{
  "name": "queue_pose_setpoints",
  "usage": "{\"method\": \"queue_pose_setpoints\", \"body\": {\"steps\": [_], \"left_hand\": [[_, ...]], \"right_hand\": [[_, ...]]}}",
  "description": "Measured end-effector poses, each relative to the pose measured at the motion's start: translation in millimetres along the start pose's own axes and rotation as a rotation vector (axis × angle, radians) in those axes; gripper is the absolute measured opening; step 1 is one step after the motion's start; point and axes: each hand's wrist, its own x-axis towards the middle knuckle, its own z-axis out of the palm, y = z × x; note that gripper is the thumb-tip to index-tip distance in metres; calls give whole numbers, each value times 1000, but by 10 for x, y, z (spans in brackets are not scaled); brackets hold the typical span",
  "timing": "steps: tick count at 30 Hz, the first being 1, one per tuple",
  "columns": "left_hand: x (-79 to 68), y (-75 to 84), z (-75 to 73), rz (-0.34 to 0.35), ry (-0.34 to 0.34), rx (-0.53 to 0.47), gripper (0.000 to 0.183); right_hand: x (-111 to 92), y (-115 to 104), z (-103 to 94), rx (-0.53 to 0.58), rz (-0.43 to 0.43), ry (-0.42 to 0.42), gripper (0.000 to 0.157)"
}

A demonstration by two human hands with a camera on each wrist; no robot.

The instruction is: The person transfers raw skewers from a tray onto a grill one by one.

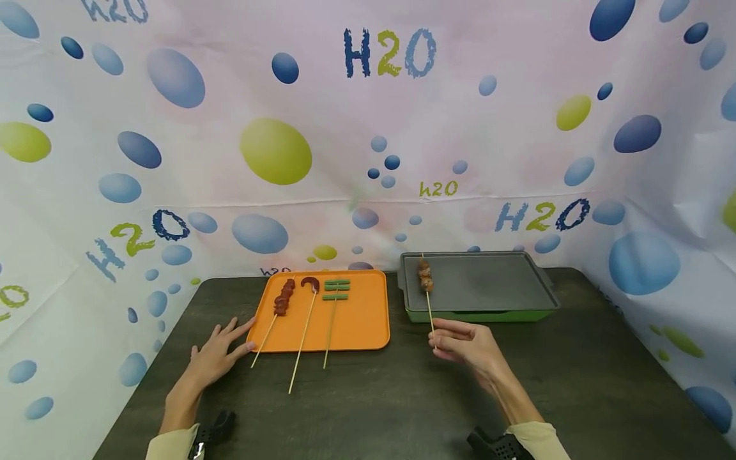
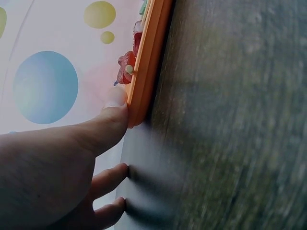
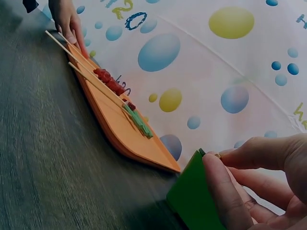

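Observation:
My right hand (image 1: pixel 468 348) pinches the lower end of a wooden skewer between thumb and fingers. The brown meat skewer (image 1: pixel 425 276) reaches up over the left part of a grey griddle (image 1: pixel 489 278) with a green base. My left hand (image 1: pixel 214 358) rests at the left edge of an orange tray (image 1: pixel 368 316), its thumb and fingers extended; in the left wrist view the thumb (image 2: pixel 115 98) touches the tray's corner. On the tray lie a red-brown meat skewer (image 1: pixel 283 297), a skewer with a curled reddish piece (image 1: pixel 311 283) and a skewer with green pieces (image 1: pixel 336 289).
The tray and griddle stand side by side on a dark wooden table (image 1: pixel 356 409), with a narrow gap between them. The sticks of the three skewers poke out past the tray's front edge. A patterned curtain (image 1: pixel 356 115) hangs behind the table and along its sides.

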Motion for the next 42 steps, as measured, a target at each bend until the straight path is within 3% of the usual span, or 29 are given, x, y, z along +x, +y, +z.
{"method": "queue_pose_setpoints", "body": {"steps": [9,16,19,25,28,34,42], "left_hand": [[-94,-66,-81,4,30,7,71],[-105,-60,-38,17,41,18,70],[-69,-24,2,15,46,23,69],[39,71,71,17,29,7,68],[67,105,74,19,31,10,66],[83,95,71,-2,20,22,67],[24,-1,54,-20,37,-1,66]], "right_hand": [[16,10,55,25,23,-31,59],[1,25,34,49,24,-21,56],[-23,2,5,-12,9,0,54],[-155,-114,-30,-228,-64,146,53],[-225,-175,7,-278,-112,174,52],[-294,-258,216,-238,-163,67,48],[-158,-89,600,-181,-102,-173,49]]}}
